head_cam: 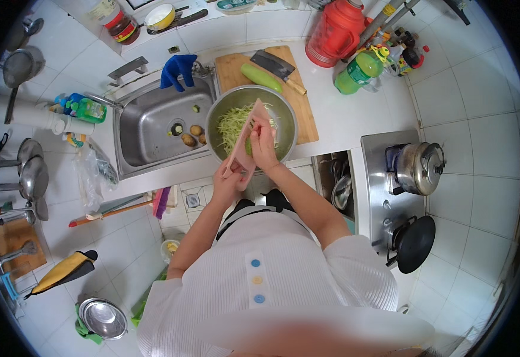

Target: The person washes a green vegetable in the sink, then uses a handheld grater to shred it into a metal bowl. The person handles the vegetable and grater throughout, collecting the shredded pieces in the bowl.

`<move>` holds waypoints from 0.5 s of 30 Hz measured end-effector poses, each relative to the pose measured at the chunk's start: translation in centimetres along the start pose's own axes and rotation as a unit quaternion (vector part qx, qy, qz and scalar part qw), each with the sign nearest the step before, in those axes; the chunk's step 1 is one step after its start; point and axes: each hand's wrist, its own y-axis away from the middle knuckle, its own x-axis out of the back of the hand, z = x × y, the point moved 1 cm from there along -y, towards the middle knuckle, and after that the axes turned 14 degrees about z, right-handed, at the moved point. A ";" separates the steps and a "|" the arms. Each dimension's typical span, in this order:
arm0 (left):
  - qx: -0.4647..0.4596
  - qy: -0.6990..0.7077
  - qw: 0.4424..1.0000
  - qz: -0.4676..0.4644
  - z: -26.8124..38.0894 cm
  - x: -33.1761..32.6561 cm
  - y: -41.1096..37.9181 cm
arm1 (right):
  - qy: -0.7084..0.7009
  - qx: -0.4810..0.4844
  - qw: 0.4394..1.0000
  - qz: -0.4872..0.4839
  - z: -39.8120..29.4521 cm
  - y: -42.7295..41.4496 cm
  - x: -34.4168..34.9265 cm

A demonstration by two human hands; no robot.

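My left hand [227, 182] grips the handle end of a pink plastic grater [245, 142], tilted over a large stainless steel bowl [290, 109]. Pale green vegetable shreds [233, 124] lie heaped inside the bowl. My right hand [264, 146] presses a piece of green squash [248, 145] to the grater's face; the fingers hide most of it. Behind the bowl, a whole light green squash [261, 77] rests on a wooden cutting board [231, 67]. Beside it lies a cleaver [274, 64] with a wooden handle.
Left of the bowl is a steel sink [146, 120] with several potatoes [189, 140] and a blue glove [178, 71] over its back edge. A red thermos [334, 33] and green bottle [359, 71] stand at the back right. A pot [416, 168] sits on the stove [376, 196].
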 end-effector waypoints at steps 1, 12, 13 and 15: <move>-0.004 -0.004 1.000 0.003 -0.2 0.0 0.0 | 0.010 0.000 1.000 -0.006 0.4 -0.1 0.0; -0.004 -0.013 1.000 -0.013 0.2 -0.5 0.2 | 0.031 -0.064 0.994 -0.088 1.2 -0.9 -0.1; -0.008 -0.008 1.000 -0.005 0.0 -0.3 0.0 | 0.016 -0.042 0.993 -0.112 0.1 0.5 0.4; -0.016 -0.012 1.000 0.008 0.0 -0.1 0.1 | 0.013 -0.010 0.996 -0.086 0.0 0.8 0.0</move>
